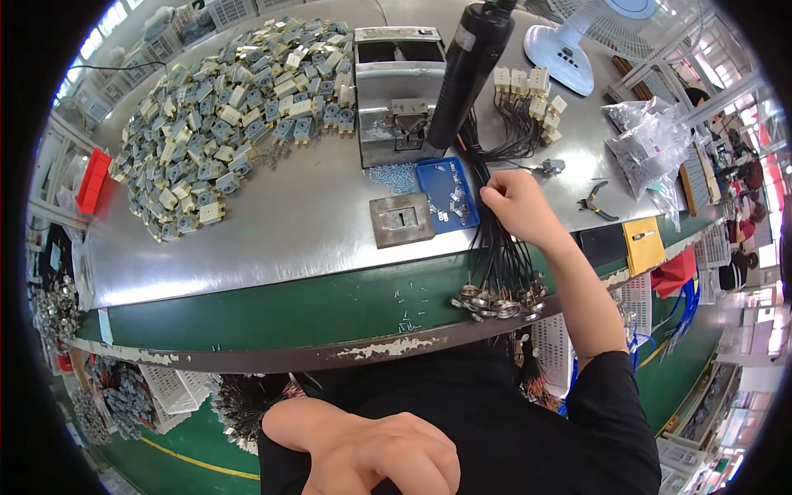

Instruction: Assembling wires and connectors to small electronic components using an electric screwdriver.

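Note:
My right hand (521, 206) is over the right side of a shallow blue tray (423, 177) of small metal pieces, beside a bundle of black wires (495, 252). Its thumb and fingers are pinched together; whatever is between them is too small or hidden to name. Round metal parts (501, 304) cap the wire ends near the table edge. Close in front of my body, my left hand (384, 454) has bent fingers, their tips cut off by the picture's lower edge. A steel block (386, 229) with a slot lies left of the tray, below loose small screws (393, 178).
A large heap of grey and cream connector housings (239, 115) covers the left. A metal machine (399, 91) stands centrally beside a black power screwdriver (472, 70). Wired cream connectors (528, 91), cutting pliers (596, 205), plastic bags (648, 140) and a fan (561, 54) are right.

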Action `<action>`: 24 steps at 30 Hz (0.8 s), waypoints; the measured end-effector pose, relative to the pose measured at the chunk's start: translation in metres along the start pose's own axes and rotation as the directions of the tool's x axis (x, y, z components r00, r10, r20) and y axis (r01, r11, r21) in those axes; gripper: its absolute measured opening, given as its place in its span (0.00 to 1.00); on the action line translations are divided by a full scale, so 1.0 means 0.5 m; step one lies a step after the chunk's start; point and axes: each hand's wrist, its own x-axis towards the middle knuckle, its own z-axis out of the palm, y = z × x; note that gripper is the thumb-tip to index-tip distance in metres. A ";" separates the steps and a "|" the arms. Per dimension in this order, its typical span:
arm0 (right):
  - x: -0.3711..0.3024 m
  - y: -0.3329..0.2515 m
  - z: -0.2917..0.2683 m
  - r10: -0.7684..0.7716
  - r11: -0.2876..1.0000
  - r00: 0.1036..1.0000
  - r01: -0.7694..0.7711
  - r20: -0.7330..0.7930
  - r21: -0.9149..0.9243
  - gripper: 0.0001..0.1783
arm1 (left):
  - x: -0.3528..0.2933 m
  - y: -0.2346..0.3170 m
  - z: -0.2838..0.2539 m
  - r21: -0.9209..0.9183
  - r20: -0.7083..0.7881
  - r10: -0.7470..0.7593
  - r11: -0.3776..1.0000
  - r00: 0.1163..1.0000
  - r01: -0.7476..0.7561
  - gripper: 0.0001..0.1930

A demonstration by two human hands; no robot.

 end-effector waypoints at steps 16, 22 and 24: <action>-0.036 -0.041 -0.028 -0.016 0.995 0.961 0.042 0.277 -0.087 0.16 | 0.000 -0.012 0.015 0.080 0.024 0.023 0.996 0.999 -0.025 0.17; -0.026 0.002 -0.046 -0.335 0.934 0.924 0.300 0.185 0.194 0.12 | 0.019 -0.019 0.009 0.086 -0.008 0.032 0.996 0.999 -0.031 0.17; -0.026 0.002 -0.046 -0.327 0.914 0.939 0.284 0.110 0.290 0.09 | 0.018 -0.023 0.003 0.083 -0.010 0.031 0.996 0.999 -0.030 0.16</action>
